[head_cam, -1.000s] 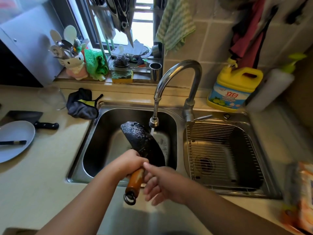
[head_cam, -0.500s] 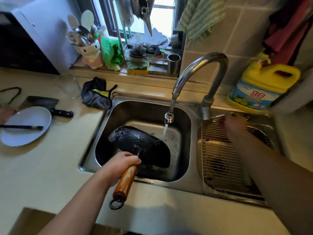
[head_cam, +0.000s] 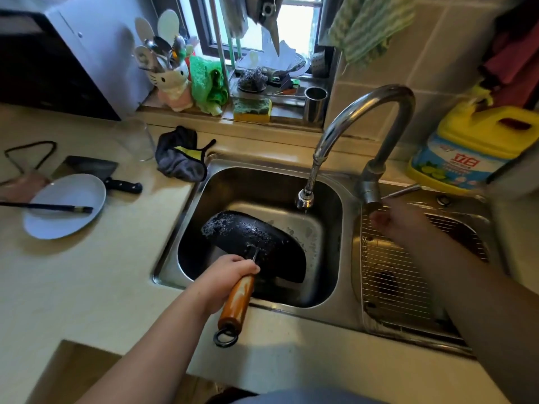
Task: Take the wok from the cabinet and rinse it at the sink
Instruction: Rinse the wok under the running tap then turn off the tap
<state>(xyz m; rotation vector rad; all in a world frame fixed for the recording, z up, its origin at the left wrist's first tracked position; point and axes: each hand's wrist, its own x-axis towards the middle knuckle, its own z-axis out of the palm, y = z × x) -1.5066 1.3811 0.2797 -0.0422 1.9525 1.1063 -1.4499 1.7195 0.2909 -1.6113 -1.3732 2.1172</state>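
The black wok (head_cam: 256, 243) hangs tilted, wet underside up, inside the left basin of the steel sink (head_cam: 262, 176). My left hand (head_cam: 224, 278) grips its brown wooden handle (head_cam: 237, 301), which ends in a metal ring. The curved tap (head_cam: 364, 112) arches over the sink; its spout (head_cam: 304, 199) is above the wok's right side with only a drip showing. My right hand (head_cam: 399, 223) hovers blurred just below the tap's lever (head_cam: 402, 191), over the right basin, holding nothing I can see; its fingers are not clear.
A wire rack (head_cam: 402, 275) fills the right basin. On the left counter lie a white plate (head_cam: 65, 205) with chopsticks, a cleaver (head_cam: 93, 170), a glass (head_cam: 135, 141) and a dark cloth (head_cam: 180, 158). A yellow detergent jug (head_cam: 472, 147) stands right of the tap.
The water stream from the spout has stopped. My right hand left the wok handle, went to the tap lever, and now sits just below it. The wok has turned flatter in the left basin.
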